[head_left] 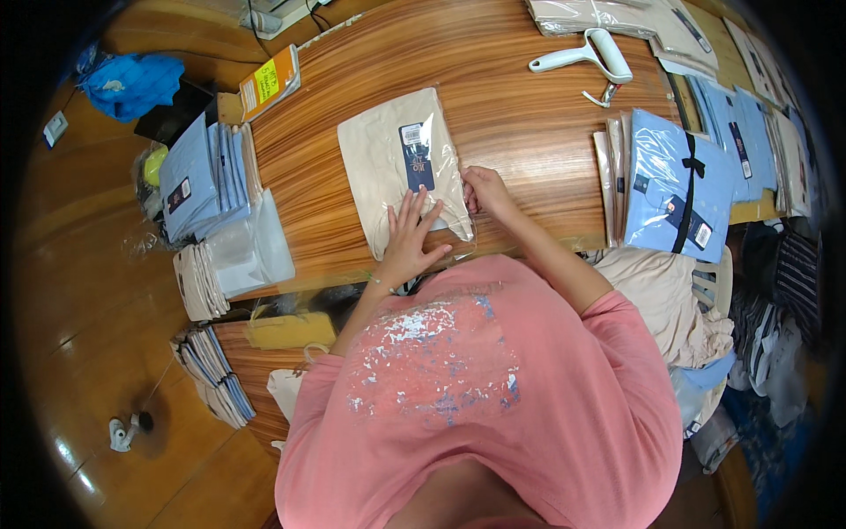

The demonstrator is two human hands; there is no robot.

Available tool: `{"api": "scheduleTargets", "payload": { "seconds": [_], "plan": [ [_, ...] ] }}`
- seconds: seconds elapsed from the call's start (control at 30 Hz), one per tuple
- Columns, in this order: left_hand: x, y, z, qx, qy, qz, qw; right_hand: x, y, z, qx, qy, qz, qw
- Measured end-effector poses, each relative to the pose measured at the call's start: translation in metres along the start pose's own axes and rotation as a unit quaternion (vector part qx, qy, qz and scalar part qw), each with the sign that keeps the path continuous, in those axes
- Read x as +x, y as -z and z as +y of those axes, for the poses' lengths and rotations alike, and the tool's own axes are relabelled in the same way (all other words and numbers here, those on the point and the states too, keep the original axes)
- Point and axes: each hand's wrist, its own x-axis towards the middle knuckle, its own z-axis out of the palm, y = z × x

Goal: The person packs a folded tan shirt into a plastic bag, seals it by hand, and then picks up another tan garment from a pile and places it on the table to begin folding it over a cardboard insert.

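Note:
A folded beige garment in a clear plastic bag (379,145) lies flat on the wood-grain table (529,115), with a dark tag (414,154) on its front. My left hand (410,234) rests on the lower part of the bag, fingers spread just beneath the tag. At the bag's right edge, my right hand (486,191) is closed in a pinch. The fingertips appear to grip the edge of the clear plastic, near the lower right corner.
Bagged blue garments (198,181) are stacked at the left edge, beside clear plastic bags (256,251). On the right stands a bundle of blue garments (656,185) tied with black ribbon. A white lint roller (608,57) and small scissors (606,95) lie at the far right.

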Motion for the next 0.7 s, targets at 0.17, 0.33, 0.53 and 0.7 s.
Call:
{"api": "scheduleTargets", "payload": {
  "seconds": [0.17, 0.33, 0.53, 0.7],
  "plan": [
    [0.002, 0.004, -0.038, -0.044, 0.06, 0.178, 0.981, -0.013, 0.006, -0.016, 0.041, -0.028, -0.012, 0.999],
    [0.018, 0.003, -0.099, -0.377, 0.315, 0.305, 0.816, -0.015, 0.005, -0.02, 0.018, -0.021, -0.039, 0.999],
    [0.02, 0.029, -0.114, -0.658, 0.322, 0.176, 0.658, -0.002, -0.005, -0.017, 0.103, 0.023, -0.039, 0.994],
    [0.02, 0.032, -0.112, -0.686, 0.214, 0.162, 0.676, -0.011, -0.02, -0.063, 0.198, -0.024, -0.047, 0.979]
  ]
}}
